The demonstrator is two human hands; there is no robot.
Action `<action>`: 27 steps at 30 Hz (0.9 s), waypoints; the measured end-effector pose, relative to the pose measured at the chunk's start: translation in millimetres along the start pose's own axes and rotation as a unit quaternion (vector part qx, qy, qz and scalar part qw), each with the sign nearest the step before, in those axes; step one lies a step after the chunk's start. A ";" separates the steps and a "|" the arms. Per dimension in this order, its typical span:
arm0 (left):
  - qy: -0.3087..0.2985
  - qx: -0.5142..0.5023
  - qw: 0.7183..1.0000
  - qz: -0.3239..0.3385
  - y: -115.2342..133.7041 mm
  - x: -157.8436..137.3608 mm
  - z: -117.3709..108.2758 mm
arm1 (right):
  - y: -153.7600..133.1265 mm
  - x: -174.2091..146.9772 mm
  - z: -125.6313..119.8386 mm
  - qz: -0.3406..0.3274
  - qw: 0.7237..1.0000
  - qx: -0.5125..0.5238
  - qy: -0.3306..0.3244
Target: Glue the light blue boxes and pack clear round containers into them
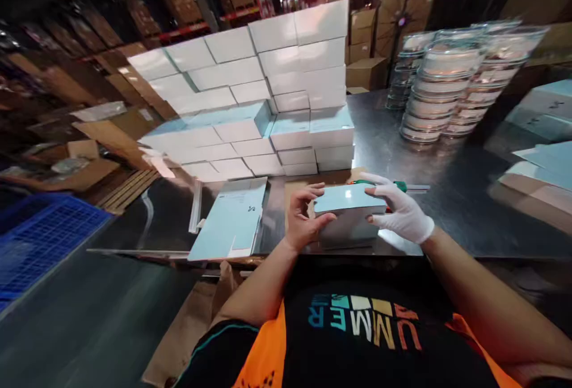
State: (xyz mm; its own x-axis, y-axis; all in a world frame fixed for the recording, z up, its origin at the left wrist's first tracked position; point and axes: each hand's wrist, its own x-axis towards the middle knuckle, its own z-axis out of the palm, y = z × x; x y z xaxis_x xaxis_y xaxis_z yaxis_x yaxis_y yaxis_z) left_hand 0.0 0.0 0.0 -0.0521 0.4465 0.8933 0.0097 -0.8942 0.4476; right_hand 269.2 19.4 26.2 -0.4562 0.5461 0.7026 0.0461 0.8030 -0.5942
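Observation:
A small box (346,197) with a light-blue top and pale sides sits at the table's front edge, between my two hands. My bare left hand (306,215) has its fingers and thumb closed on the box's left end. On the right end, my right hand (397,206) in a white glove grips it, some fingertips bare. Behind the box and glove lies a green-handled tool (401,186), partly hidden, its kind unclear. Left of my hands rests a stack of flat light-blue cardboard sheets (232,215).
A stepped wall of white boxes (241,66) stands behind my hands on the metal table (451,197). Round clear containers (440,90) are piled at the back right. More light-blue cardboard (552,164) lies far right. A blue crate (53,236) stands left, below the table.

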 end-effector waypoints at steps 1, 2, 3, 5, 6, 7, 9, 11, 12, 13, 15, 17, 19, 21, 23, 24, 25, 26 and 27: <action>-0.055 0.024 0.998 0.017 2.5 3.5 -4.4 | -4.3 -1.7 2.0 0.019 1.000 0.003 -0.008; -0.101 0.044 0.993 0.031 4.9 6.8 -8.4 | -8.2 -3.2 3.6 0.033 0.999 0.005 -0.016; -0.138 0.059 0.988 0.043 6.9 9.8 -11.7 | -11.7 -4.1 4.8 0.044 0.999 0.007 -0.023; -0.182 0.068 0.979 0.062 9.7 14.8 -15.5 | -17.0 -4.2 5.6 0.053 0.998 0.010 -0.036; -0.189 0.066 0.977 0.069 10.6 16.7 -16.2 | -18.7 -3.3 5.3 0.050 0.998 0.010 -0.041; -0.190 0.064 0.977 0.071 11.2 18.3 -16.4 | -19.8 -2.2 4.7 0.043 0.998 0.010 -0.044; -0.195 0.062 0.976 0.072 12.1 20.8 -16.5 | -20.3 -0.5 3.4 0.029 0.999 0.006 -0.043; -0.207 0.061 0.974 0.074 13.1 22.1 -17.2 | -18.1 -2.2 3.6 0.019 0.999 0.003 -0.039; -0.213 0.060 0.972 0.076 13.7 22.0 -17.7 | -15.9 -5.0 5.0 0.022 0.999 0.000 -0.035; -0.219 0.058 0.971 0.076 14.3 21.0 -18.2 | -12.6 -9.2 7.3 0.033 0.999 -0.007 -0.024; -0.225 0.054 0.972 0.050 15.0 15.4 -18.7 | -3.4 -20.2 15.0 0.088 0.996 -0.025 0.008; -0.192 0.047 0.980 -0.025 14.3 4.4 -18.2 | 7.7 -31.5 24.9 0.158 0.986 -0.041 0.041; -0.102 0.033 0.985 -0.136 11.6 -11.2 -16.3 | 16.7 -39.1 33.6 0.211 0.975 -0.043 0.058; 0.008 0.016 0.965 -0.261 8.3 -29.2 -12.6 | 19.5 -41.4 38.2 0.261 0.960 -0.034 0.099; 0.083 -0.011 0.920 -0.383 6.5 -47.7 -5.5 | 15.3 -39.2 38.2 0.320 0.931 -0.003 0.174; 0.096 -0.038 0.893 -0.437 6.6 -56.4 -0.4 | 11.3 -36.8 37.2 0.343 0.915 0.018 0.212; 0.095 -0.073 0.868 -0.482 7.4 -64.1 5.8 | 6.7 -34.1 36.1 0.355 0.902 0.039 0.241; 0.085 -0.115 0.844 -0.518 8.6 -70.2 12.8 | 2.2 -31.3 35.3 0.359 0.895 0.058 0.258; 0.075 -0.158 0.820 -0.546 10.0 -74.2 20.0 | -1.7 -28.9 35.1 0.355 0.895 0.066 0.263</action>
State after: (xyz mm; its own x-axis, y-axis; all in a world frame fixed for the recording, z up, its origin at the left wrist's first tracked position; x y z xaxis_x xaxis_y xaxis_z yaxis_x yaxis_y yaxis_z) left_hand 23.9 -41.4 -61.0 0.0203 0.9981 -0.0574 -0.3817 0.0609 0.9223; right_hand 251.1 -6.1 -6.8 0.1295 0.9720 0.1960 0.0374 0.1927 -0.9805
